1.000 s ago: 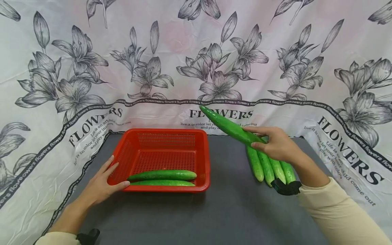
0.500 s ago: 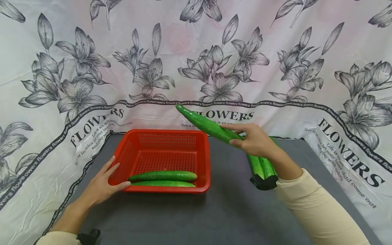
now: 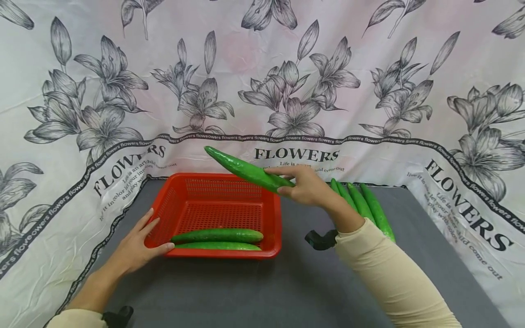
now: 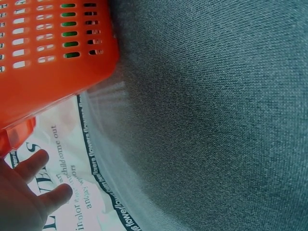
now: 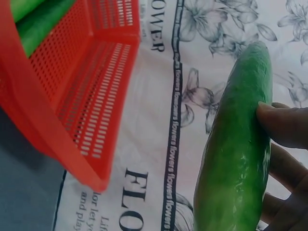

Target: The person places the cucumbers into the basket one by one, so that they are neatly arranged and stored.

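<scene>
My right hand (image 3: 303,186) grips a long green cucumber (image 3: 242,169) near one end, thumb and fingers on opposite sides. The cucumber is raised and tilted, its far tip up and to the left, overlapping the back right of the red plastic basket (image 3: 278,218) in the head view. In the right wrist view, the held cucumber (image 5: 236,144) is beside the basket's wall (image 5: 103,106). Two cucumbers (image 3: 217,235) lie side by side along the basket's front. My left hand (image 3: 135,248) rests at the basket's left front corner, fingers spread and fairly straight.
Several more cucumbers (image 3: 377,212) lie in a row at the right of the grey tabletop (image 3: 229,291), partly hidden by my right sleeve (image 3: 389,269). A white cloth with printed flowers (image 3: 295,82) hangs behind and along the sides.
My right hand has carried the cucumber leftward, from above the row at the right to the basket's back right side. The left hand and the basket have stayed in place.
</scene>
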`<state>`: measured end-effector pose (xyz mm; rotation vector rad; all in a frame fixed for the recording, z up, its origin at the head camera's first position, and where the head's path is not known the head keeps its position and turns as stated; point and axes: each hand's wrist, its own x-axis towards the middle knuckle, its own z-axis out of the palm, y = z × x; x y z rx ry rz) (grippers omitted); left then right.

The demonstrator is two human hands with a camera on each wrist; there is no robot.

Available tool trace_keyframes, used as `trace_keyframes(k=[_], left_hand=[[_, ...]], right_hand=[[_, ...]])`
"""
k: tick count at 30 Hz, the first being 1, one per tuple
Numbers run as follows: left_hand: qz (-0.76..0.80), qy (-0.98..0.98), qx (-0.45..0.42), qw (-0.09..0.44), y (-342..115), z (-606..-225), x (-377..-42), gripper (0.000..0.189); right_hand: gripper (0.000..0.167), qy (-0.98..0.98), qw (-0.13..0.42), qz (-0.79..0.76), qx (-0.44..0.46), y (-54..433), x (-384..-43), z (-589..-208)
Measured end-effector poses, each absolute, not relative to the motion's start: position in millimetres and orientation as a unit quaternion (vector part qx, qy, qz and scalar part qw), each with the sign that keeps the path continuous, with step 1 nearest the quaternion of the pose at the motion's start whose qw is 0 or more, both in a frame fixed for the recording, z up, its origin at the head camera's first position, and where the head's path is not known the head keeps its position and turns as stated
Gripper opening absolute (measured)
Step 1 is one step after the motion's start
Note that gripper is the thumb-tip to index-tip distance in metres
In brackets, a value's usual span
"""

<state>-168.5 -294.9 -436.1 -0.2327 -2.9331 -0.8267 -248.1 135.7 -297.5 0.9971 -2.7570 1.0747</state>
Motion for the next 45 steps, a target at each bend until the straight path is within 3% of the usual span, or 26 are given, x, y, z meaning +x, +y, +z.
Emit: trace_keyframes(k=[22,45], left_hand=[[-0.274,-0.959,-0.063,0.024,-301,-436,-168,0.095],[-0.276,-0.958,-0.068,0.039,-298,-439,-170,0.093]], right_hand=[[0.053,-0.864,-0.031,0.375,0.335,73,-278,-331],[0.051,-0.857,-0.121,0.403,0.298,30,-308,-394]])
